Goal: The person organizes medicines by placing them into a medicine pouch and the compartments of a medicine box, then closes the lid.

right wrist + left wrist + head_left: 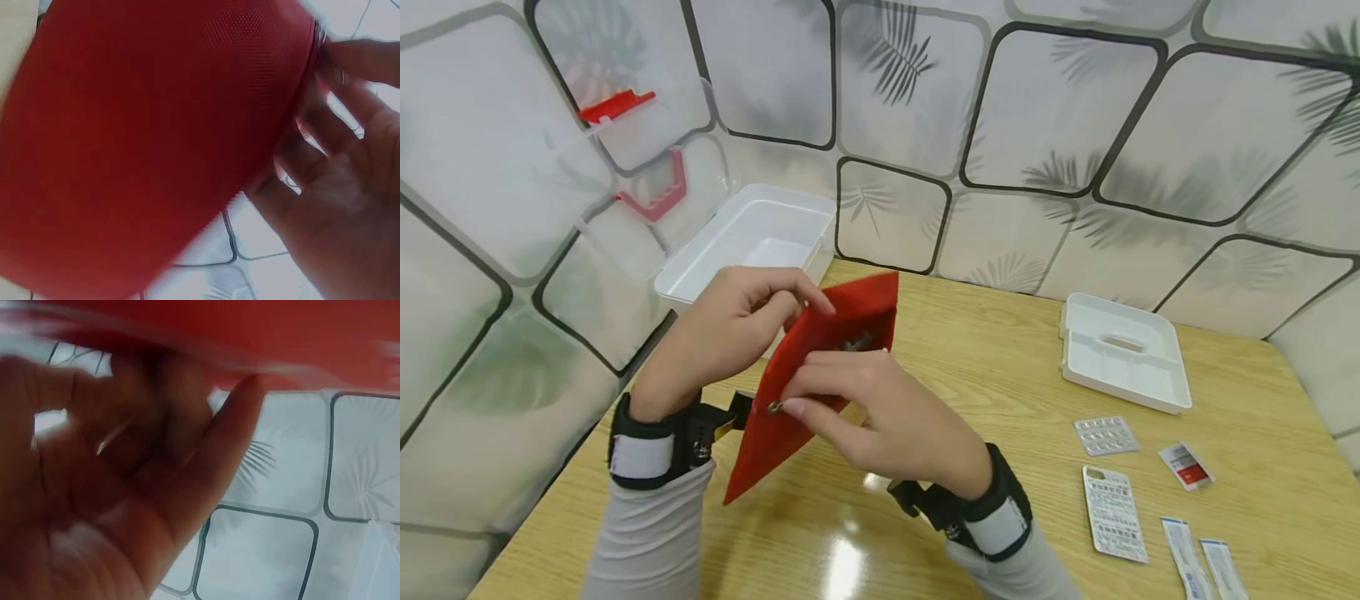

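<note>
Both hands hold a red zippered pouch (pixel 767 454) tilted above the table, its mouth partly open. Inside the opening, something pale shows but is too small to tell. My left hand (pixel 730 329) pinches the pouch's upper edge between thumb and fingers; in the left wrist view the thumb presses against the red fabric (pixel 281 337). At the opening, my right hand (pixel 887 417) grips the zipped edge, its thumb beside the metal zipper pull (pixel 774 407). The right wrist view shows the right hand's fingers (pixel 312 119) along that edge, their tips partly hidden by the pouch.
A white box (pixel 700 287) with a raised clear lid and pink-red handle (pixel 662 196) stands at the back left. To the right lie a white tray (pixel 1082 342), two blister packs (pixel 1107 436), a small red-and-white packet (pixel 1187 467) and two narrow wrapped strips (pixel 1183 554).
</note>
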`<move>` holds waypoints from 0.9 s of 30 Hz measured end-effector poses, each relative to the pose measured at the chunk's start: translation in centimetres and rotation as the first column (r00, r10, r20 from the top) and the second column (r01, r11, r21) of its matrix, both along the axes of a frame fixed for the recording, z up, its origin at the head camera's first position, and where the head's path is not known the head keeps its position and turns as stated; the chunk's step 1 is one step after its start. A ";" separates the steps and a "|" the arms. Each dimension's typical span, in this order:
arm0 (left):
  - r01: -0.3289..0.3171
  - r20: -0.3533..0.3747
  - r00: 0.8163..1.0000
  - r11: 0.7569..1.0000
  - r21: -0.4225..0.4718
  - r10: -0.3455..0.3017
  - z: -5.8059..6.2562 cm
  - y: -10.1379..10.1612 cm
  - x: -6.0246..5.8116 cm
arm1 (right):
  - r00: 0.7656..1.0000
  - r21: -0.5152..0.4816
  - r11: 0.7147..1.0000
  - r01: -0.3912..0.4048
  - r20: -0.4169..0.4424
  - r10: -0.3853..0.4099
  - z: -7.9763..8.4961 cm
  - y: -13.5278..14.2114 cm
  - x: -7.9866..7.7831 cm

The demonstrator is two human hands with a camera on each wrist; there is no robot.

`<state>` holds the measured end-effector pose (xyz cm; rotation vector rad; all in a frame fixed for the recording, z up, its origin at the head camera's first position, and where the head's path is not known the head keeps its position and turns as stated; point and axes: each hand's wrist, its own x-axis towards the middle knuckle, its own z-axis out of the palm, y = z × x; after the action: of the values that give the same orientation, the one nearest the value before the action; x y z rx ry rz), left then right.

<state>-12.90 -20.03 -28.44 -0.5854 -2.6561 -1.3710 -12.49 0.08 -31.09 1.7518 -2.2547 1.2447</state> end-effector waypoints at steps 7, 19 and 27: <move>0.087 -0.029 0.995 0.983 -0.160 -0.093 0.6 0.2 0.7 | 0.991 -0.090 0.989 0.114 0.079 -0.107 -0.5 0.1 -0.8; 0.093 0.089 0.994 0.954 -0.286 -0.070 0.9 0.1 1.9 | 0.937 -0.127 0.929 0.347 0.079 -0.339 -0.9 -0.2 -1.1; 0.104 0.044 0.995 0.934 -0.342 -0.095 0.2 0.7 1.1 | 0.897 -0.201 0.876 0.439 0.163 -0.412 -1.4 -0.4 -1.6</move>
<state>-11.77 -19.36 -28.22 -0.7486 -2.9480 -0.9399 -14.09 -0.28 -32.51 1.0486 -2.2659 1.4581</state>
